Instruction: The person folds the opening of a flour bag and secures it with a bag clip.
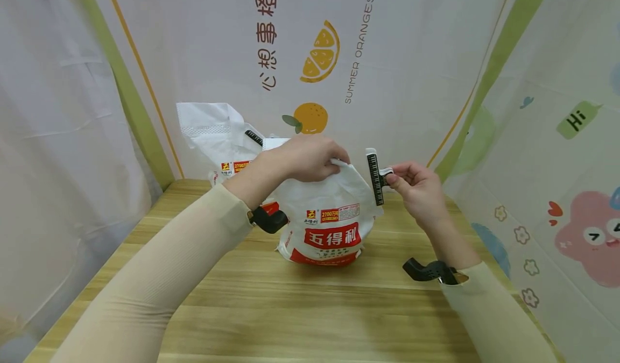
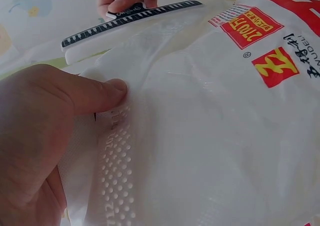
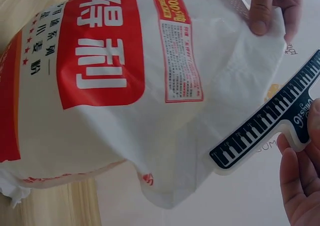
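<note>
A white flour bag (image 1: 322, 199) with red print stands upright on the table. My left hand (image 1: 310, 158) pinches its top edge, the thumb (image 2: 112, 93) lying on the near face in the left wrist view. To the right, my right hand (image 1: 417, 188) pinches the handle of a bag clip (image 1: 375, 177), white with black piano-key print. The long bar of the clip stands at the bag's right upper edge, steeply upright in the head view. In the right wrist view the clip (image 3: 265, 118) overlaps the bag's edge; whether its jaws enclose any of the bag, I cannot tell.
Behind and to the left stands a second white flour bag (image 1: 213, 137), partly hidden by my left arm, with a similar piano-key clip (image 1: 254, 137) at its upper part. The wooden table (image 1: 290, 309) meets printed curtains (image 1: 411, 72) at the back and sides.
</note>
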Available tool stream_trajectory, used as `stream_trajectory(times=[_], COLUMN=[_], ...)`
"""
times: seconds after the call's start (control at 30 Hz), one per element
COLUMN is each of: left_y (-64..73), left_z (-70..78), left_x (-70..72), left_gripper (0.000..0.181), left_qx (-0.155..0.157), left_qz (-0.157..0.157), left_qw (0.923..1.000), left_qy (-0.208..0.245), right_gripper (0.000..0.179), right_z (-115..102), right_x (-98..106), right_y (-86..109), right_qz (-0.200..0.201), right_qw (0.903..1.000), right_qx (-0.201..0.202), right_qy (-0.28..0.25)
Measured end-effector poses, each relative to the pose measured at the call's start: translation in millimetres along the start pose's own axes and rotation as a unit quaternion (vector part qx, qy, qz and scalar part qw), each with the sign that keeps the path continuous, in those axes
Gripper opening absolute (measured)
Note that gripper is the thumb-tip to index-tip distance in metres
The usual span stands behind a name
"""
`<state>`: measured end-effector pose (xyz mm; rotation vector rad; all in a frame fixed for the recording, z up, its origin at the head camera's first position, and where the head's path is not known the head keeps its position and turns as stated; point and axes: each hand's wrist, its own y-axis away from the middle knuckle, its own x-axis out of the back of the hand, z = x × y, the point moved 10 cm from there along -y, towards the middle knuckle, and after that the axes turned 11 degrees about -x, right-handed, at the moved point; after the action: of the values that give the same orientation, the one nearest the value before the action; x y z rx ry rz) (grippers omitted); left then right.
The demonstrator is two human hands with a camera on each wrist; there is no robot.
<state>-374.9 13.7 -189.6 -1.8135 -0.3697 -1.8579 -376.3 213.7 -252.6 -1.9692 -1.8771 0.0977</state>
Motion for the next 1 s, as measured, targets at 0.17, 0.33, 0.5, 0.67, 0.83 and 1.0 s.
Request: stream_trajectory(times=[0.17,0.33,0.5,0.67,0.83,1.0], left_y=[-0.4,1.9,5.6,5.9,6.0,7.2], left_z=[-0.3,-6.4,-12.2,-10.0,-7.6,-7.5], left_x=[0.8,5.9,11.4,11.4,10.0,7.4], left_gripper=[0.022,0.015,0.013,0.013,0.013,0.012], left_qx=[0.002,0.030,0.050,0.045,0.041,0.034], left_qz=[0.003,0.018,0.030,0.027,0.025,0.033], left_qw=[1.0000,0.9994,0.9982,0.9985,0.9988,0.9988], left_qy=[0.006,0.008,-0.014,-0.015,-0.004,0.011], right_gripper=[0.027,0.021,0.017,0.016,0.016,0.015], right_z=[4.8,8.6,8.8,7.7,5.1,1.8], right_x=[-10.2,-19.2,-25.2,-29.0,-30.7,-34.8], right_y=[-0.4,-0.8,-1.2,-1.3,0.7,2.4], right_qz=[-0.018,-0.030,-0.035,-0.038,-0.028,-0.018], right_qw=[0.9998,0.9989,0.9974,0.9960,0.9909,0.9871], right_qx=[-0.006,-0.010,-0.007,-0.001,0.008,0.017], right_qy=[0.000,0.035,0.063,0.081,0.131,0.158])
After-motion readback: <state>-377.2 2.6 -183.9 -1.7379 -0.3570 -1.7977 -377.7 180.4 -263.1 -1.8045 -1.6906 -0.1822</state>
